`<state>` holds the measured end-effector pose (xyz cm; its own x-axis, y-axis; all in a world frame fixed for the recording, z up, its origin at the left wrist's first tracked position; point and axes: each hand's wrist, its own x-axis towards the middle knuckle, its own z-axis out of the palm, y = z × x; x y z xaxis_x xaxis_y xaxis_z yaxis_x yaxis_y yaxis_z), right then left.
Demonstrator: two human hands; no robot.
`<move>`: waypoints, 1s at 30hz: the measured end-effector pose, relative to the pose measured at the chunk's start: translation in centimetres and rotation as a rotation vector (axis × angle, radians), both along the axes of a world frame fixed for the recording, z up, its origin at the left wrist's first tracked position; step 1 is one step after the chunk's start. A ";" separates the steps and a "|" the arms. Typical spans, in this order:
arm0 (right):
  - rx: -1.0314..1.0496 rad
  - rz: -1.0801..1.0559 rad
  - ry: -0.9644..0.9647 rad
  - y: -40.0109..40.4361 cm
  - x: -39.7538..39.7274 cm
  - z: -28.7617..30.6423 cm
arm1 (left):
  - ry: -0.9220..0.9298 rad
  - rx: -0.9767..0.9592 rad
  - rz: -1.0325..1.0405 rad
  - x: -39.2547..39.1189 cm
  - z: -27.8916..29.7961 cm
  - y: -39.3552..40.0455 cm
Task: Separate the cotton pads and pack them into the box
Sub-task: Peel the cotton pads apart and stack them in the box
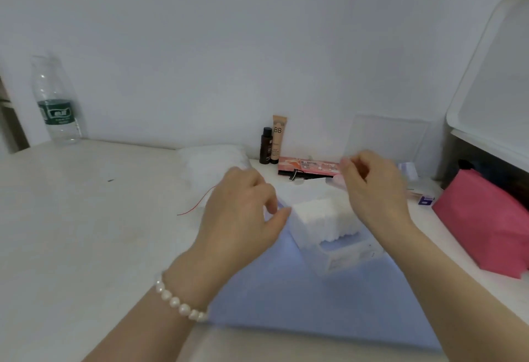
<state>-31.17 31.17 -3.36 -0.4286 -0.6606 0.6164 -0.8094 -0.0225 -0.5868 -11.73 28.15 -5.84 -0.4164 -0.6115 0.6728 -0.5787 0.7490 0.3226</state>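
Observation:
A thick stack of white cotton pads (pixel 319 218) stands in a small clear box (pixel 347 257) on a pale blue mat (pixel 300 298). My left hand (pixel 243 213) hovers at the stack's left side, fingers curled, thumb tip touching the pads' edge. Above the stack's right side, my right hand (pixel 372 187) is raised with its fingers curled; whether it pinches a pad is too blurred to tell. A bag of white cotton pads (pixel 213 165) lies behind my left hand.
An empty water bottle (pixel 55 101) stands far left by the wall. A small dark bottle (pixel 265 146), a BB cream tube (pixel 278 138) and a pink palette (pixel 310 167) sit behind the box. A pink pouch (pixel 483 224) and a white lidded bin (pixel 492 104) are at right.

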 end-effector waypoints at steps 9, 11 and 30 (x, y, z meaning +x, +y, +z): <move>0.398 0.567 0.410 -2.5 12.1 -6.4 | -0.143 0.166 0.052 7.5 -1.7 -4.7; 0.480 0.465 0.434 -4.6 13.0 -7.4 | -0.086 0.211 0.038 6.9 -1.7 -4.8; 0.527 0.319 0.146 -6.4 12.0 -7.7 | -0.007 0.240 0.006 4.3 -2.6 -4.8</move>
<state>-19.15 24.77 -11.08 -0.0967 -0.9727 0.2108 -0.8833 -0.0138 -0.4687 -7.43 23.32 -8.42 -0.4165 -0.7559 0.5051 -0.5858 0.6480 0.4867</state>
